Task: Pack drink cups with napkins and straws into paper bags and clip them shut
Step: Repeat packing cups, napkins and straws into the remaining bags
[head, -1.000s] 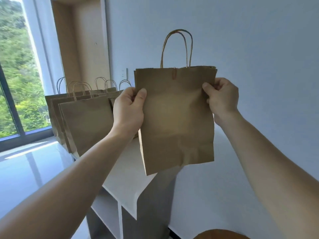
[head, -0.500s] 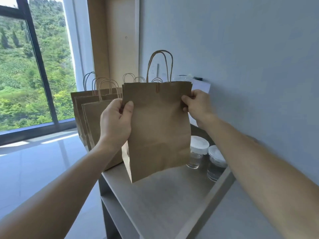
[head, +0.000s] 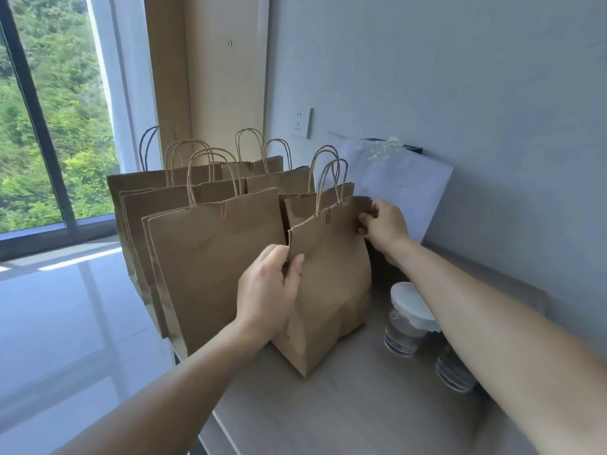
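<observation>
Gripping bag [head: 331, 284] | both hands [head: 267, 290] | counter [head: 361, 405]

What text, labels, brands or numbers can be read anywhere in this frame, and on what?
None is legible.
Brown paper bags, including the held bag: plain, no print.
White sheet against the wall: faint marks, too blurred to read.
Clear lidded cups: no label visible.
</observation>
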The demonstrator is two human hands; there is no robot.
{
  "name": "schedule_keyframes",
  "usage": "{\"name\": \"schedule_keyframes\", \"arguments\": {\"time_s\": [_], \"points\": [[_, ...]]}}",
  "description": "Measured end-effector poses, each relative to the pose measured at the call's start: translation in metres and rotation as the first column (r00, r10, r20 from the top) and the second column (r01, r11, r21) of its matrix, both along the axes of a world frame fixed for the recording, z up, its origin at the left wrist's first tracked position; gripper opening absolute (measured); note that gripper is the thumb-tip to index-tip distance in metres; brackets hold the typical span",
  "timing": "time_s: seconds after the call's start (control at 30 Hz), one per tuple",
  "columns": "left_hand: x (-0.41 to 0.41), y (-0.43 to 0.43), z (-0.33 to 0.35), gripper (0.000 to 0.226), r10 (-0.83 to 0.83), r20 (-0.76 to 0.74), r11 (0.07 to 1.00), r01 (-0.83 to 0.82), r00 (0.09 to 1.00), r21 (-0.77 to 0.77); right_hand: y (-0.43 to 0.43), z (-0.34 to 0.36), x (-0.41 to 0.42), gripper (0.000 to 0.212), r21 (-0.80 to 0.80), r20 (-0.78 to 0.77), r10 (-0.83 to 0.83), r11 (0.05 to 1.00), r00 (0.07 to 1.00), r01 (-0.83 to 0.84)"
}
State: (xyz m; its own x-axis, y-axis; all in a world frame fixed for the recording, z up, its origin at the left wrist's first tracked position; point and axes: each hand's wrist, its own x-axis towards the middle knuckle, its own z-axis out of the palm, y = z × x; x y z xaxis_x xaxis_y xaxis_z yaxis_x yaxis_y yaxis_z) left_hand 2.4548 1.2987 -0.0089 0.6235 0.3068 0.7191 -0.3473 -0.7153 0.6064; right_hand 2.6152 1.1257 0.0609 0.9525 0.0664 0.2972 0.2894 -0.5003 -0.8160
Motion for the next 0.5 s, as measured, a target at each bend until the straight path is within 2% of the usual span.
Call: {"name": "schedule_keyframes", "arguments": {"time_s": [0.2, 0.4, 0.5], "points": [[0.027, -0.007, -0.001, 0.04, -0.051, 0.026, 0.997, 0.05, 0.998, 0.058, -0.003, 0.004, 0.028, 0.012, -0.058, 0.037, -0.081, 0.995, 0.996, 0.083], [0.05, -0.014, 0.002, 0.036, -0.044, 0.076, 0.991, 0.034, 0.996, 0.128, -0.013, 0.012, 0.043, 0.018, -0.067, 0.059, -0.154, 0.985, 0.986, 0.158], [0.059, -0.016, 0.001, 0.026, -0.044, 0.101, 0.986, 0.027, 0.994, 0.166, -0.018, 0.012, 0.048, 0.018, -0.076, 0.087, -0.2, 0.976, 0.976, 0.206]]}}
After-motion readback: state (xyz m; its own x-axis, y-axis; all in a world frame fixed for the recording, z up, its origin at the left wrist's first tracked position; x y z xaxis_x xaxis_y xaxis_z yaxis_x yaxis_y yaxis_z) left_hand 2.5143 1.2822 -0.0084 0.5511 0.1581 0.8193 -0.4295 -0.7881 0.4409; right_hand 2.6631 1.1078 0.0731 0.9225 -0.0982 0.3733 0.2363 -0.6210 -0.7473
